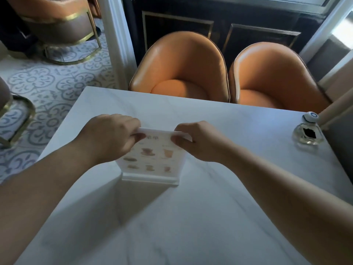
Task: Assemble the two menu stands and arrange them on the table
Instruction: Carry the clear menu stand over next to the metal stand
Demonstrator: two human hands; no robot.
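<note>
One menu stand (152,159) stands upright near the middle of the white marble table (210,217). Its card shows small pictures of drinks and pastries, and its white base (150,178) rests on the tabletop. My left hand (110,136) pinches the top left corner of the card. My right hand (196,141) pinches the top right corner. Both hands are closed on the card's upper edge. A second menu stand is not in view.
A glass bottle (308,133) with a round white cap sits near the table's right edge. Two orange leather chairs (181,67) (273,73) stand behind the far edge. Patterned tile floor (47,87) and gold-framed chairs lie to the left.
</note>
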